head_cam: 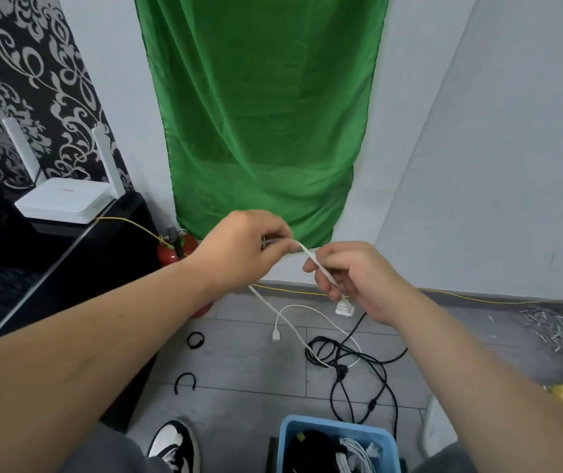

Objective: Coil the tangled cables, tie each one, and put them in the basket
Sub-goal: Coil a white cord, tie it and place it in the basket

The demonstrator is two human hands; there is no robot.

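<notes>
Left hand and right hand, both tight around white cable, above blue basket

Nothing's really reading as text here, the white router is showing a tiny reddish mark, way too blurry to make out.

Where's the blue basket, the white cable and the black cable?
blue basket [338, 425]: head view, on its far rim.
white cable [305, 250]: head view, on the stretch between the left hand [239, 247] and the right hand [358, 281].
black cable [341, 368]: head view, on the lump in the floor tangle.
</notes>
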